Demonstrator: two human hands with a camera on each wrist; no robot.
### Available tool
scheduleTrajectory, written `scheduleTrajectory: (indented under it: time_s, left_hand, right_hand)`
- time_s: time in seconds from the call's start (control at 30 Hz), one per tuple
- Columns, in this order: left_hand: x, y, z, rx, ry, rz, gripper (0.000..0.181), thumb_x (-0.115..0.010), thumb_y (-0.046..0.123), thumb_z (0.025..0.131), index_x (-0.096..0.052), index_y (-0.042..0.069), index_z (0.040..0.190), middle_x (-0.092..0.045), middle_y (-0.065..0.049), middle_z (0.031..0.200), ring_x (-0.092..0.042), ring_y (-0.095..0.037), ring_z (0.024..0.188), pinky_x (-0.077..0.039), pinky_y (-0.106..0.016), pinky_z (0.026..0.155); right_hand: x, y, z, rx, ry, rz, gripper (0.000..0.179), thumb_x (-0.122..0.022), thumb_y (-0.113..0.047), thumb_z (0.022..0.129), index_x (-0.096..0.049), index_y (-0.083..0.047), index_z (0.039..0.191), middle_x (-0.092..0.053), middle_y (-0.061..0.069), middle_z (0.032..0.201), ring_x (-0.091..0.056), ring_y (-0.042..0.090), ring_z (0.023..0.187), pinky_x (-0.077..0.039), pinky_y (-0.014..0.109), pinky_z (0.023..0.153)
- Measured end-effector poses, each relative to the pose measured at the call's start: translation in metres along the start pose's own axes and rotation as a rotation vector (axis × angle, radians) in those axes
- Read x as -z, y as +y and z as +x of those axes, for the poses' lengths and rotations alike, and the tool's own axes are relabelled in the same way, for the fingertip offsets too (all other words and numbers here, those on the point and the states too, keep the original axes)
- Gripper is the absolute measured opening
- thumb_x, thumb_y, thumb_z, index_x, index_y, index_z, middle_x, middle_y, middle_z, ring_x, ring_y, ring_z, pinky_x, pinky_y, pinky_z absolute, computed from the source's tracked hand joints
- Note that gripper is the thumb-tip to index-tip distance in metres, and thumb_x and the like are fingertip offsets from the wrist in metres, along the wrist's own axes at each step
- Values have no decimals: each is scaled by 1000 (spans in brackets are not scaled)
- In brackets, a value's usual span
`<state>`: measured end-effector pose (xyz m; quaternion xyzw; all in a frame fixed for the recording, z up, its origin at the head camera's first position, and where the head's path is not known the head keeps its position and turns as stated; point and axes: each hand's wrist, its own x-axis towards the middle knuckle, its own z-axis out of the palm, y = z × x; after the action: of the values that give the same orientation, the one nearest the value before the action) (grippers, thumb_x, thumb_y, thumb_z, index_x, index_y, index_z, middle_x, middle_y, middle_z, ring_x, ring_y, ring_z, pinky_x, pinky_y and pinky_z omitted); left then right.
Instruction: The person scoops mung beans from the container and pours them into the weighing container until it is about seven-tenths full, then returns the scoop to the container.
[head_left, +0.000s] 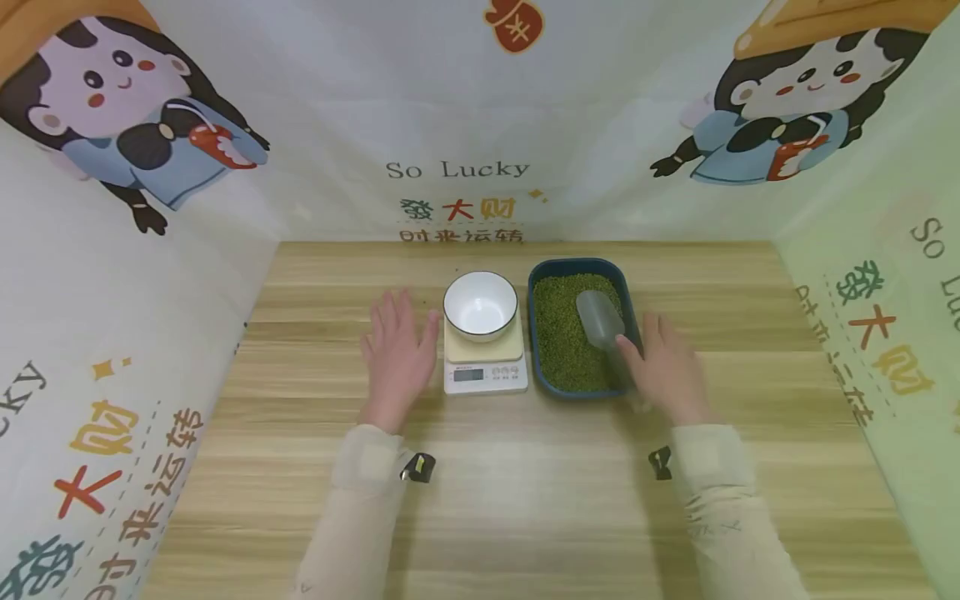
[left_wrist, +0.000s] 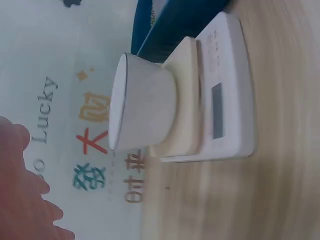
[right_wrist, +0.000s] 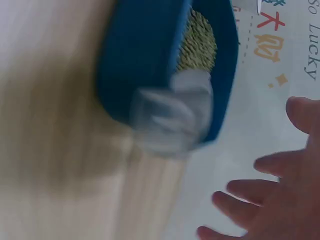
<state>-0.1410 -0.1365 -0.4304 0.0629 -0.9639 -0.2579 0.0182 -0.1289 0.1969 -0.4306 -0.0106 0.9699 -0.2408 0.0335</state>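
A white bowl (head_left: pixel 480 304) with a dark rim stands upright on the platform of a white kitchen scale (head_left: pixel 487 379). My left hand (head_left: pixel 401 354) is just left of them, fingers extended and holding nothing. Right of the scale is a dark blue tray (head_left: pixel 533 342) filled with small green grains (head_left: pixel 562 346). A clear plastic scoop (head_left: pixel 598 317) lies on the grains, its handle end slanting over the tray's near right edge. My right hand (head_left: pixel 671 371) is beside that edge; the right wrist view shows its fingers spread, apart from the blurred scoop (right_wrist: pixel 172 117).
Everything stands on a wood-grain table (head_left: pixel 525 517). Printed white cloth (head_left: pixel 337 150) with cartoon figures and lettering rises behind and along both sides. The scale and the tray stand close side by side.
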Motion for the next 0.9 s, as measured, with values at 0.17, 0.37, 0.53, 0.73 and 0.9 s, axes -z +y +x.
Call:
scheduleTrajectory:
  time_s: [0.17, 0.37, 0.53, 0.73, 0.9]
  left_hand:
    - [-18, -28, -16, 121, -21, -145, 61, -23, 50, 94, -9, 18, 144, 8, -13, 148, 13, -33, 132, 7, -62, 98]
    - [-38, -66, -34, 241, 6, -265, 56, -35, 39, 95, -24, 10, 141, -20, -23, 142, -22, -39, 128, -21, -58, 99]
    - [-46, -78, -42, 304, 4, -361, 43, -39, 41, 93, -52, 8, 118, -60, -13, 99, -58, -26, 82, -48, -37, 69]
    - [-56, -69, -36, 336, -85, -507, 45, -39, 44, 93, -58, 4, 83, -61, -12, 71, -59, -23, 57, -47, -27, 46]
    - [-74, -59, -33, 389, -207, -611, 47, -40, 46, 92, -59, 4, 80, -64, -8, 74, -63, -20, 57, -51, -30, 47]
  right_hand:
    - [-22, 3, -12, -66, 189, 225, 57, -33, -40, 95, -31, 0, 135, -36, 25, 133, -36, 41, 118, -30, 54, 95]
    - [-42, 7, -19, -127, 328, 270, 46, -49, -30, 91, -45, 2, 125, -46, 24, 115, -45, 38, 103, -38, 51, 83]
    - [-46, 9, -18, -169, 255, 277, 48, -54, -26, 88, -44, 0, 127, -41, 26, 119, -40, 39, 106, -36, 53, 84]
    - [-47, 7, -19, -238, 177, 304, 57, -58, -28, 86, -38, -4, 133, -41, 21, 113, -46, 32, 93, -42, 43, 72]
    - [-51, 4, -24, -259, 124, 300, 71, -63, -33, 82, -30, -3, 137, -40, 24, 114, -47, 34, 92, -43, 45, 73]
